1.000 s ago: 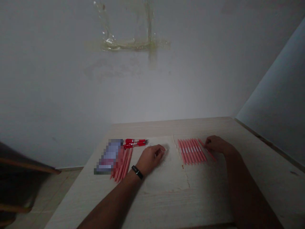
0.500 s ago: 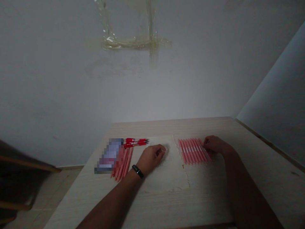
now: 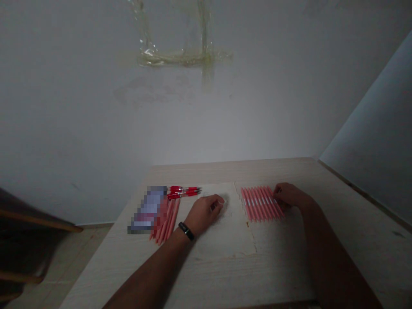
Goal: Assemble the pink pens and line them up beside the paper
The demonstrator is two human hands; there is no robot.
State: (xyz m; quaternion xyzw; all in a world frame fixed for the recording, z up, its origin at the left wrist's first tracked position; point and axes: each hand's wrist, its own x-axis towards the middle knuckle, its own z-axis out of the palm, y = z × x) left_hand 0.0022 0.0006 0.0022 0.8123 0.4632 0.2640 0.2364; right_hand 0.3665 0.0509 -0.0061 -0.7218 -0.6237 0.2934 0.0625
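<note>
Right hand [image 3: 289,195] curled against the end of a row of about nine pink pens [image 3: 261,204], grip unclear; left hand [image 3: 203,214] loosely closed, nothing visible in it, resting on a paper sheet [image 3: 222,236]

And there it goes: the loose pink pen [image 3: 278,203] has been swung in from its slant and is now laid flush against the row of pink pens [image 3: 259,204], with the right hand [image 3: 289,195] drawn slightly leftward!
</note>
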